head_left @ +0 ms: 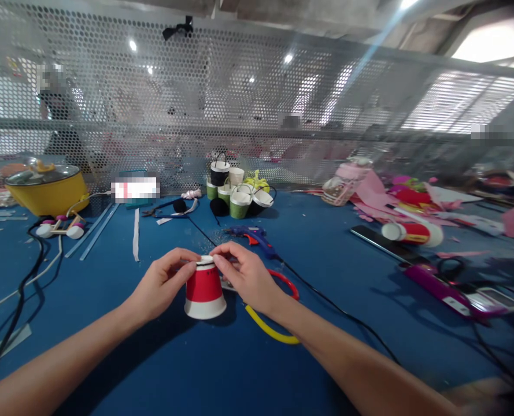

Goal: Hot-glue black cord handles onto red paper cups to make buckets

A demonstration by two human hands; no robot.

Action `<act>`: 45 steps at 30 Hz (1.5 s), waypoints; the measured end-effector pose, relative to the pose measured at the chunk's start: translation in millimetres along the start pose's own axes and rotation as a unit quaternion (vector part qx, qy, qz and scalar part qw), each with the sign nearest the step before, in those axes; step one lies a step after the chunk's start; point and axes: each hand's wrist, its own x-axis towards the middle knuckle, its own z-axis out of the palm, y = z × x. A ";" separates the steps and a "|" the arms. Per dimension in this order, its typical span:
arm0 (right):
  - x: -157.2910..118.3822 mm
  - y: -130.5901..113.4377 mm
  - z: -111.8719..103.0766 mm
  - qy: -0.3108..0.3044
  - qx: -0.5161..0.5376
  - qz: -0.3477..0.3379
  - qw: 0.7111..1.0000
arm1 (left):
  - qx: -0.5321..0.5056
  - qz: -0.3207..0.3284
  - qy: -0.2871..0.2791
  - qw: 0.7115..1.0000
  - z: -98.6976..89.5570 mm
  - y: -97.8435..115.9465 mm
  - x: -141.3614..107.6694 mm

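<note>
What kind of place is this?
Probably a craft workshop: there's a blue glue gun on the table, a cluster of small white-rimmed cups, and a red-and-white cup between two hands.

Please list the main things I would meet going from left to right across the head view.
Yellow pot, left hand, red-and-white cup, right hand, pink jar, red-and-white cylinder.

red and white cup [203, 289], blue tabletop [170, 370]
</note>
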 end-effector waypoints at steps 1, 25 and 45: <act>0.0 0.3 0.2 0.001 0.003 -0.002 1.000 | -0.010 -0.006 -0.003 1.000 0.0 -0.5 0.0; -6.3 -13.1 1.4 -0.030 0.025 -0.039 0.998 | -0.020 0.030 -0.002 0.999 1.9 -1.6 -2.0; -6.5 -9.7 7.5 -0.020 0.082 0.002 0.996 | 0.028 0.071 0.026 0.997 4.6 -0.4 -4.9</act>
